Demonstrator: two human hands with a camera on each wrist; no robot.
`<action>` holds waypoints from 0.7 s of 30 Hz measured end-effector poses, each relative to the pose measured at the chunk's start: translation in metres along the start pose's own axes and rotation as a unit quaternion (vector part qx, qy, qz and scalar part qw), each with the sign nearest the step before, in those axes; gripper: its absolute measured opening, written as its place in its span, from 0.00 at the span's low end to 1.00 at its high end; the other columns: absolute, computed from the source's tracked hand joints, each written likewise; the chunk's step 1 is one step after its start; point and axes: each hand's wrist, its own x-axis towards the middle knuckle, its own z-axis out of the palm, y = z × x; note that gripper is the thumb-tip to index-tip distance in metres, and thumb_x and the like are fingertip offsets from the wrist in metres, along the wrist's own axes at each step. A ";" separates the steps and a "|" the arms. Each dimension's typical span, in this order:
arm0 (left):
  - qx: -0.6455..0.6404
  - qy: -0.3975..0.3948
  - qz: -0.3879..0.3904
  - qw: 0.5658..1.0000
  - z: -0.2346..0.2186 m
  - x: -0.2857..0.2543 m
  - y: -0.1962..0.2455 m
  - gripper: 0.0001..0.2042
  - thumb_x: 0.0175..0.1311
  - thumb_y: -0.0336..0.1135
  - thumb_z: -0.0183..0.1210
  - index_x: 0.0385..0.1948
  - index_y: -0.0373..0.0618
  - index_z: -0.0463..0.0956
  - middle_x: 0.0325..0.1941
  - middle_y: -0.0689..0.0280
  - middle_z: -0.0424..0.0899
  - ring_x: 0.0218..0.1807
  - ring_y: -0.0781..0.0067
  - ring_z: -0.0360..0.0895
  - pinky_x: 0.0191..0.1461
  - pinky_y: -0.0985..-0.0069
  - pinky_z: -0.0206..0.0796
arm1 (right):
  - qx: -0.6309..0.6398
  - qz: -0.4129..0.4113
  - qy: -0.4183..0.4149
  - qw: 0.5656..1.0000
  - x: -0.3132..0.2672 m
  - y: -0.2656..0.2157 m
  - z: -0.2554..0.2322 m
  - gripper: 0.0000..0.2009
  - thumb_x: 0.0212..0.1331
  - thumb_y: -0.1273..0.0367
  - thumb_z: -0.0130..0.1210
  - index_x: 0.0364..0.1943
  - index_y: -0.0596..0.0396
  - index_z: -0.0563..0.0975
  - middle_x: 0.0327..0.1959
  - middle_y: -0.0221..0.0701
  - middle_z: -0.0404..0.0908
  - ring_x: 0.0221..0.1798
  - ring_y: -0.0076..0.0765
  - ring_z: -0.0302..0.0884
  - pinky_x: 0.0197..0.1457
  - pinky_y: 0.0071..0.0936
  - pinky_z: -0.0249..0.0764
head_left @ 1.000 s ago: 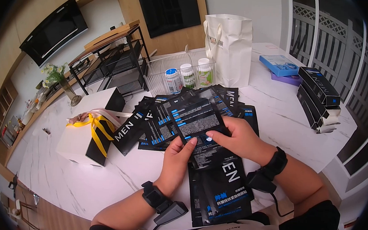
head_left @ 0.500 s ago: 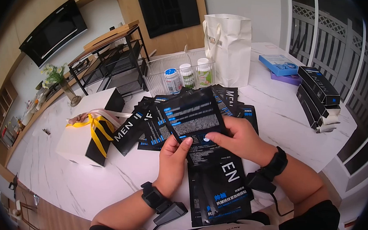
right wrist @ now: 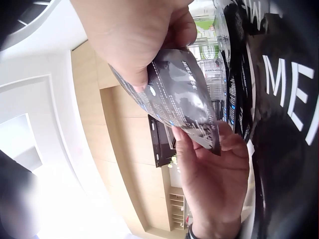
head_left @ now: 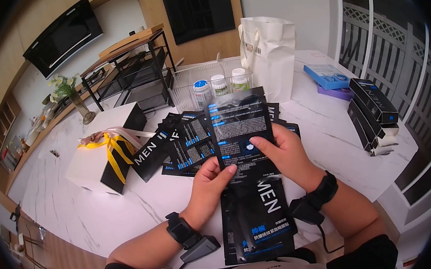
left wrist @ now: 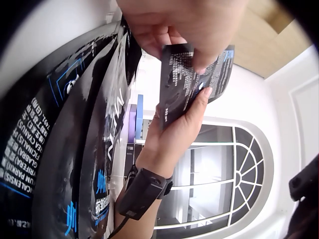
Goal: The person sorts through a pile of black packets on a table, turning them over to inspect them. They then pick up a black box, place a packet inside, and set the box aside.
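Both hands pinch a black foil sachet (head_left: 241, 124) printed with fine white and blue text, held up over the table. My left hand (head_left: 209, 187) has its lower left edge between thumb and fingers. On the right side, the right hand (head_left: 290, 158) grips it with the thumb across the front. In the right wrist view the sachet (right wrist: 182, 89) bows between the two hands. Below lies a stack of matching sachets (head_left: 268, 229) marked "MEN", near the person's body. Behind, more sachets (head_left: 148, 157) are spread in an overlapping fan.
A white-and-black box (head_left: 91, 168) with yellow ribbon stands left. At the back are a clear bin (head_left: 184, 81), several bottles (head_left: 202, 94) and a white paper bag (head_left: 274, 63). Black cartons (head_left: 371, 114) and a blue box (head_left: 326, 75) sit right on the marble-patterned table (head_left: 341, 144).
The held sachet first shifted slightly left and tilted, then rose and moved right with both hands. More of the "MEN" lettering on the stack beneath now shows.
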 end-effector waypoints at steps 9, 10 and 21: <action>0.057 0.030 0.016 0.998 -0.004 0.000 -0.001 0.06 0.62 0.31 0.52 0.38 0.45 0.72 0.35 0.71 0.79 0.33 0.86 0.73 0.36 0.87 0.63 | -0.052 0.112 -0.085 0.989 -0.006 -0.022 0.002 0.11 0.57 0.65 0.53 0.39 0.57 0.73 0.19 0.22 0.72 0.17 0.13 0.67 0.16 0.15 0.64; 0.062 0.036 0.013 0.997 -0.004 0.001 -0.002 0.05 0.61 0.31 0.52 0.38 0.45 0.72 0.35 0.71 0.79 0.33 0.86 0.72 0.36 0.86 0.64 | -0.072 0.121 -0.077 0.987 -0.005 -0.023 0.002 0.11 0.57 0.65 0.53 0.39 0.57 0.73 0.17 0.22 0.71 0.15 0.14 0.66 0.16 0.15 0.64; 0.068 0.028 0.024 0.997 -0.006 0.000 -0.002 0.05 0.61 0.30 0.52 0.37 0.44 0.72 0.34 0.70 0.79 0.31 0.86 0.72 0.35 0.87 0.64 | -0.107 -0.008 -0.135 0.985 -0.009 -0.017 0.001 0.13 0.57 0.64 0.53 0.42 0.58 0.72 0.16 0.23 0.71 0.13 0.15 0.65 0.16 0.15 0.62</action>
